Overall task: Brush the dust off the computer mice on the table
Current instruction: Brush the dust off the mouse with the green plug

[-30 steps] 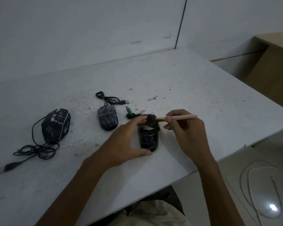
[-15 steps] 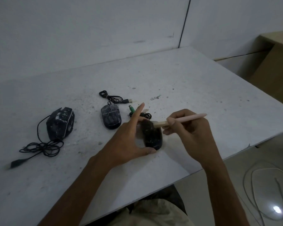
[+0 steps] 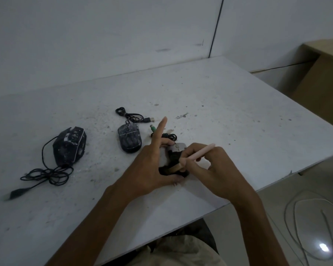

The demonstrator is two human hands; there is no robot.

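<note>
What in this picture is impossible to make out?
- Head view: small black computer mouse, mostly covered by the left hand and right hand.
- Head view: bristles of the pale pink-handled brush, blurred and dark against that mouse.
- Head view: plug of the angular black mouse, blurred, type unreadable.

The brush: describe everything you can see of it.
The brush has a slim pale pink handle, a tan collar and dark bristles. It slants, handle end up and to the right, bristles down on the mouse. The right hand pinches its handle; the left hand holds the mouse.
</note>
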